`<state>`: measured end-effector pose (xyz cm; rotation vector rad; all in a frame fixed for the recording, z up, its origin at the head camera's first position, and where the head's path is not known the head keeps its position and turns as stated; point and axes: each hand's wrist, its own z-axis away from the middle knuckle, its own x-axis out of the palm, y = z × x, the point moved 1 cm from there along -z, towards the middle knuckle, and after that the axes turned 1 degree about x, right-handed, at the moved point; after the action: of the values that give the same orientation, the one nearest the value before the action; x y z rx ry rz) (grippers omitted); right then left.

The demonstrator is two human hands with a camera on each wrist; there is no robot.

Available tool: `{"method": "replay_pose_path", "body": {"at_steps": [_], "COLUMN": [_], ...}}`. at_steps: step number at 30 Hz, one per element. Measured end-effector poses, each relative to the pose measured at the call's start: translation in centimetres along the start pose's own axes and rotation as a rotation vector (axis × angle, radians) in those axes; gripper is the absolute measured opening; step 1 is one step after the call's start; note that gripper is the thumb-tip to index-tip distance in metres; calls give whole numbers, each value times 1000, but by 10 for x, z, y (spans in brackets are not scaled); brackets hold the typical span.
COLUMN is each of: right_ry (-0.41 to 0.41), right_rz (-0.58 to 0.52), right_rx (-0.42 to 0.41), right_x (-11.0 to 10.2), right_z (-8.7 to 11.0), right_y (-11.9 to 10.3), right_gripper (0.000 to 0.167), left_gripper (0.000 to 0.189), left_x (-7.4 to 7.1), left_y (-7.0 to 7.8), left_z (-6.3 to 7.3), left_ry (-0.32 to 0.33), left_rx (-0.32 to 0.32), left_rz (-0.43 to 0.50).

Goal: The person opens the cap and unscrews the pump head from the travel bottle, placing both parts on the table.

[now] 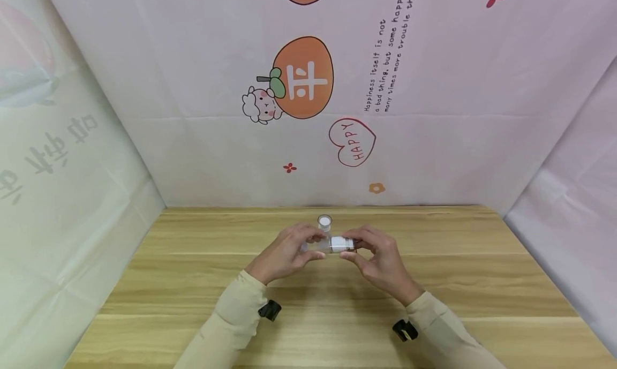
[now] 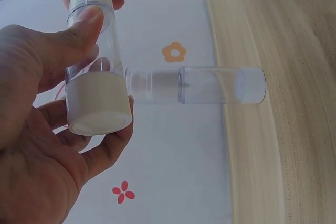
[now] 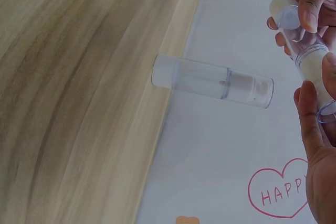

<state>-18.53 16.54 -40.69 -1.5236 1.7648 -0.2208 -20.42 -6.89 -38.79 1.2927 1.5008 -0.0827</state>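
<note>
A clear pump bottle [image 1: 342, 245] with a white base lies level in the air between both hands. My left hand [image 1: 287, 253] grips it at the base end, thumb on the clear body and fingers behind the white base [image 2: 100, 103]. At the other end, my right hand [image 1: 383, 255] pinches the part with the white collar and clear cap [image 3: 314, 69]. A second bottle [image 1: 325, 222] of the same look stands upright just beyond the hands; both wrist views show its clear body [image 3: 202, 78] and white base [image 2: 251, 85].
A wooden table [image 1: 318, 326] spreads under the hands. Behind it rises a white printed cloth [image 1: 217, 160] with cartoon figures and lettering, and more cloth hangs at the left and right sides. A black strap mount [image 1: 270, 310] sits on the left sleeve, another [image 1: 405, 330] on the right.
</note>
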Motion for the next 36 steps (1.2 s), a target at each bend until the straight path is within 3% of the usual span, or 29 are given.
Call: {"method": "replay_pose_path", "body": {"at_steps": [6,22,28,36], "right_ry": [17,-51,-77,-99], "right_rz": [-12,-135,-101,-12], "right_rx": [1,60,52,119], "right_x": [0,-8,-10,-11], "right_z": [0,-1,-3,-4], "right_y": [1,1,-1,-3], "right_gripper": [36,36,37,32], "left_gripper": [35,34,35,34], "left_x": [1,1,2,4], "left_y": [1,1,0,2], "left_z": [-2,0,0,-1], "left_ry": [2,5,-1,9], "left_rx": [-9,30,26,22], "left_rz": [-7,-9,-13,-46]}}
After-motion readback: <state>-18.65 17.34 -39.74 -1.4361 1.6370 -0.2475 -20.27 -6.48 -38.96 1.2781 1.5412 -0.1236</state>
